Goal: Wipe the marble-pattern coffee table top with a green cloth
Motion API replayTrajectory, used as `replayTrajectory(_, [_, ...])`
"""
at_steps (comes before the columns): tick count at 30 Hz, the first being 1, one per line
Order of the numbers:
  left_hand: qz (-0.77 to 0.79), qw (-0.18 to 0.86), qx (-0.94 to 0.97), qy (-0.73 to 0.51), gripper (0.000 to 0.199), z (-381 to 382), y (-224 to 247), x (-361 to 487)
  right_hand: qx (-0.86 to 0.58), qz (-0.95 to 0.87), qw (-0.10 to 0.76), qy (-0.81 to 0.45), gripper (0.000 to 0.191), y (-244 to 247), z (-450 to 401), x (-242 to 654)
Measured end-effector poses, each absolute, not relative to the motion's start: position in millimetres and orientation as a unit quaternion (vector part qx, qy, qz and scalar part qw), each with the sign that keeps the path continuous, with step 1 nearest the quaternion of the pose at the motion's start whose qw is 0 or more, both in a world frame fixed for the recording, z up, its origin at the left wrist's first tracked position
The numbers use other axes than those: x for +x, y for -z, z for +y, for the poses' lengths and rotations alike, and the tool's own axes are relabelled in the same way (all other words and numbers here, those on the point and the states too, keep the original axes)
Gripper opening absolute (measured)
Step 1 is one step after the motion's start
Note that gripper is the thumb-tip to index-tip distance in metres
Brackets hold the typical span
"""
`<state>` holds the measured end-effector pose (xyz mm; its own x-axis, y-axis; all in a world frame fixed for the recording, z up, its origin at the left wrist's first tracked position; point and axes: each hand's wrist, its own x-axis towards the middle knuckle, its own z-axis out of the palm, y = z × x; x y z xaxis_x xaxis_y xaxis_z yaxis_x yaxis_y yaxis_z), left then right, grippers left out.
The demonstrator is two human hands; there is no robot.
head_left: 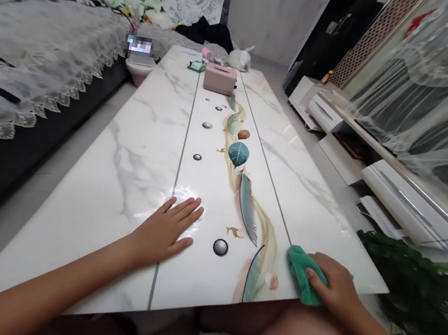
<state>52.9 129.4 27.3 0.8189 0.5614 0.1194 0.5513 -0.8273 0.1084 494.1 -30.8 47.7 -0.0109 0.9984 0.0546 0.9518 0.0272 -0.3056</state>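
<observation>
A long white marbled table (143,136) with a printed feather and leaf pattern fills the middle of the view. My left hand (163,232) lies flat on it, left of the pattern, with the fingers spread and nothing held. At the near right part of the tabletop, my right hand (331,282) is closed around a folded green cloth (303,274), which rests against the surface close to the front edge.
At the table's far end are a pink tissue box (219,78), a small green packet (197,65) and a plastic bag (240,58). A lace-covered sofa (46,44) runs along the left. White drawers (405,194) and a leafy plant (395,278) are on the right.
</observation>
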Motion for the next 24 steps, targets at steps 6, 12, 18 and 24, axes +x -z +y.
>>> replayTrajectory(6, [0.293, 0.042, 0.953, -0.063, 0.06, 129.7, -29.6, 53.6, -0.689, -0.704, 0.16, -0.065, 0.05, -48.8, -10.9, 497.7])
replayTrajectory(12, [0.291, 0.065, 0.954, -0.035, 0.063, 132.2, -34.7, 53.2, -0.668, -0.722, 0.177, -0.043, 0.051, -50.9, -6.3, 498.4])
replayTrajectory(18, [0.295, 0.072, 0.952, -0.027, 0.064, 133.0, -36.0, 52.8, -0.664, -0.723, 0.189, -0.041, 0.05, -51.9, -6.1, 498.0])
replayTrajectory(24, [0.295, 0.072, 0.953, -0.017, 0.064, 133.9, -42.9, 54.0, -0.668, -0.718, 0.188, -0.051, 0.054, -51.6, -5.5, 498.1])
